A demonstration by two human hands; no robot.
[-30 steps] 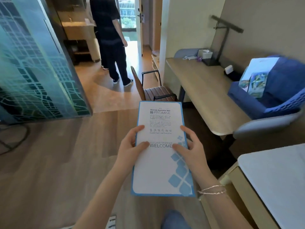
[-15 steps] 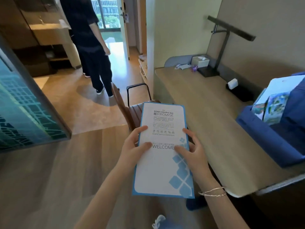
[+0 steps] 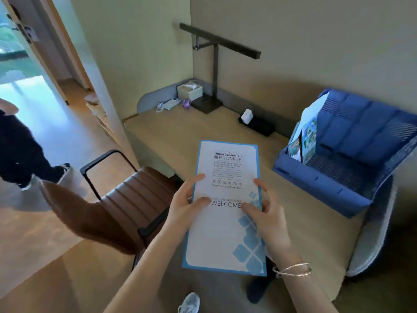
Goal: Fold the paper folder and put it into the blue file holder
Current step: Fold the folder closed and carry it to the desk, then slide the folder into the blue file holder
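I hold a folded white paper folder (image 3: pixel 222 231) with a blue border and the word WELCOME upright in front of me, over the near edge of the desk. My left hand (image 3: pixel 184 205) grips its left edge, thumb on the front. My right hand (image 3: pixel 266 213) grips its right edge the same way. The blue file holder (image 3: pixel 325 186) stands on the desk to the right of the folder, apart from it. Some leaflets (image 3: pixel 304 141) lean in its leftmost slot; its other slots look bare.
The wooden desk (image 3: pixel 180 141) carries a dark lamp (image 3: pixel 214 66), a tissue box (image 3: pixel 189 91) and a small white device (image 3: pixel 246 116) along the wall. A brown chair (image 3: pixel 117 208) stands left of the desk. A person in dark clothes (image 3: pixel 15 152) stands in the doorway at far left.
My view has swung right and closer to the desk. The file holder now sits nearer the folder. Both hands keep the same grip on the folder.
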